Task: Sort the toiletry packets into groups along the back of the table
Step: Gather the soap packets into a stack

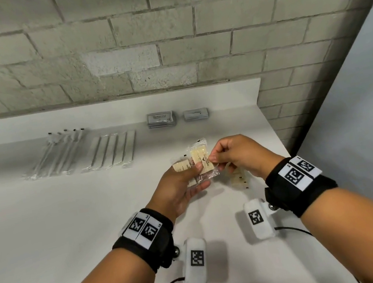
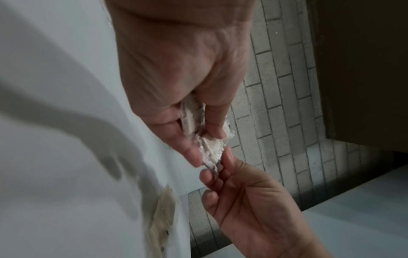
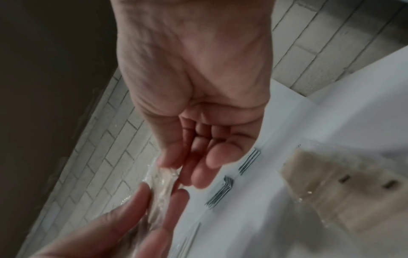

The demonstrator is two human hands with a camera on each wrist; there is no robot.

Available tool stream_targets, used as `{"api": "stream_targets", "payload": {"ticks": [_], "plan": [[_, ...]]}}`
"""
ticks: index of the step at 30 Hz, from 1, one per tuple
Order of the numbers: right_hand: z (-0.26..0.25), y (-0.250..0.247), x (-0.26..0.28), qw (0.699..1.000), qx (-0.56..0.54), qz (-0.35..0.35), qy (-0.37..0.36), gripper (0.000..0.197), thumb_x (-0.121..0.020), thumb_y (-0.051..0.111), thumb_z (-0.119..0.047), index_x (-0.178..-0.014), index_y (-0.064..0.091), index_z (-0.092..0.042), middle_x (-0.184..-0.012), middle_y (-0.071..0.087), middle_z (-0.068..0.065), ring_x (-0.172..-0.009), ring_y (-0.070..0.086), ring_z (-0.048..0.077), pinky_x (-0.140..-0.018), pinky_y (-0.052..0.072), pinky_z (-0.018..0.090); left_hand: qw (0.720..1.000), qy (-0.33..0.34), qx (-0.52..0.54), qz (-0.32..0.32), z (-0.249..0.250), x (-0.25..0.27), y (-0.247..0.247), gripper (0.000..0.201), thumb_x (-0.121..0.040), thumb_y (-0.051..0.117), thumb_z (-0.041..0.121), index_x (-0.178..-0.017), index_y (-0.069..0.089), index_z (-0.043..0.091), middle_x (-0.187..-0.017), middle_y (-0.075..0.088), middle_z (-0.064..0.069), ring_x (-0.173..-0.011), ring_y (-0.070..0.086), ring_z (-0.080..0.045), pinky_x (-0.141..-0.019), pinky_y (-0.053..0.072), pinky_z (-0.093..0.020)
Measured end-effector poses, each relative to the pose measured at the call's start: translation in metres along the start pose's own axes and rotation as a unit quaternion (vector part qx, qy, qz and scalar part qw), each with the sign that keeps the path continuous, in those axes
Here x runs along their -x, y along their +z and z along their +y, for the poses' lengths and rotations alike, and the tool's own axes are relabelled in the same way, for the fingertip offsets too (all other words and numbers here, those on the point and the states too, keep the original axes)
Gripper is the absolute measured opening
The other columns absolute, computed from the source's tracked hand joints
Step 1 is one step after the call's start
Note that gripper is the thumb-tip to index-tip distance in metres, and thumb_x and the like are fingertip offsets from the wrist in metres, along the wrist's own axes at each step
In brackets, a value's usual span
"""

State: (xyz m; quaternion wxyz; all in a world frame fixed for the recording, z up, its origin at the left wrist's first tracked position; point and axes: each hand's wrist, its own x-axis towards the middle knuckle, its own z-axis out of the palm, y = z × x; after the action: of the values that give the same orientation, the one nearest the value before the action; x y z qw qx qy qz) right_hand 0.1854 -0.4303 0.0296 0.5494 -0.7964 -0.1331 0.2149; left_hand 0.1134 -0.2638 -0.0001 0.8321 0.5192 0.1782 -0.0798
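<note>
Head view, risk: left hand (image 1: pixel 182 186) clamps a fan of soap packets (image 1: pixel 202 161); right hand (image 1: pixel 236 155) pinches one's edge; slick wrap could slip onto the desk (image 1: pixel 49 236).
Head view, around: toothbrushes (image 1: pixel 60 152) at 10 o'clock, sachets (image 1: pixel 160 119) at 12.
Left wrist view: loose soaps (image 2: pixel 163 216) at 7 o'clock.
Right wrist view: nothing blocks the sachets (image 3: pixel 220 193).

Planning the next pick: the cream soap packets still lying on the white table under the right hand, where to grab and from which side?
Judging by pose, pinch the clear wrapper's edge on the cream soap packets from above; they lie flat and overlapping on the white table, so the sides offer little.
</note>
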Motion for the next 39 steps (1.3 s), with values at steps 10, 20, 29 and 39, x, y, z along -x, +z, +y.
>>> {"api": "stream_targets", "payload": {"ticks": [10, 20, 29, 39], "plan": [[-0.003, 0.005, 0.017, 0.976, 0.049, 0.086, -0.192, 0.008, -0.081, 0.072, -0.007, -0.080, 0.067, -0.014, -0.079, 0.060, -0.005, -0.071, 0.057, 0.007, -0.064, 0.042, 0.010, 1.000, -0.003, 0.021, -0.004, 0.012, 0.008, 0.000, 0.044, -0.089, 0.058, 0.044, -0.110, 0.063, 0.006, -0.102, 0.071, -0.015, -0.081, 0.072, -0.023, -0.072, 0.061, -0.032], [-0.004, 0.005, 0.022, 0.991, -0.083, 0.069, -0.083, 0.019, -0.089, 0.064, -0.010, -0.101, 0.066, -0.025, -0.096, 0.067, 0.001, -0.077, 0.063, 0.014, -0.063, 0.049, 0.024, 0.999, 0.035, -0.018, -0.011, 0.006, 0.011, 0.000, 0.030, -0.081, 0.069, 0.000, -0.107, 0.060, 0.014, -0.086, 0.070, -0.003, -0.071, 0.071, -0.018, -0.062, 0.060, -0.028], [-0.009, 0.004, 0.016, 0.997, -0.071, 0.008, -0.036, 0.015, -0.079, 0.073, -0.003, -0.083, 0.067, -0.017, -0.067, 0.064, -0.001, -0.053, 0.056, 0.010, -0.047, 0.043, 0.021, 0.996, 0.047, -0.071, -0.028, 0.005, 0.012, 0.007, 0.036, -0.082, 0.068, -0.001, -0.117, 0.058, 0.005, -0.092, 0.070, -0.010, -0.079, 0.071, -0.023, -0.073, 0.058, -0.035], [0.028, -0.049, -0.031, 0.976, 0.182, 0.072, 0.098, 0.019, -0.079, 0.075, -0.006, -0.090, 0.062, -0.014, -0.064, 0.060, 0.004, -0.050, 0.053, 0.015, -0.049, 0.046, 0.025, 0.998, -0.047, -0.004, -0.031, 0.001, 0.003, -0.008, 0.015, -0.094, 0.049, 0.016, -0.099, 0.062, 0.010, -0.105, 0.071, -0.015, -0.091, 0.067, -0.032, -0.084, 0.055, -0.045]]}}
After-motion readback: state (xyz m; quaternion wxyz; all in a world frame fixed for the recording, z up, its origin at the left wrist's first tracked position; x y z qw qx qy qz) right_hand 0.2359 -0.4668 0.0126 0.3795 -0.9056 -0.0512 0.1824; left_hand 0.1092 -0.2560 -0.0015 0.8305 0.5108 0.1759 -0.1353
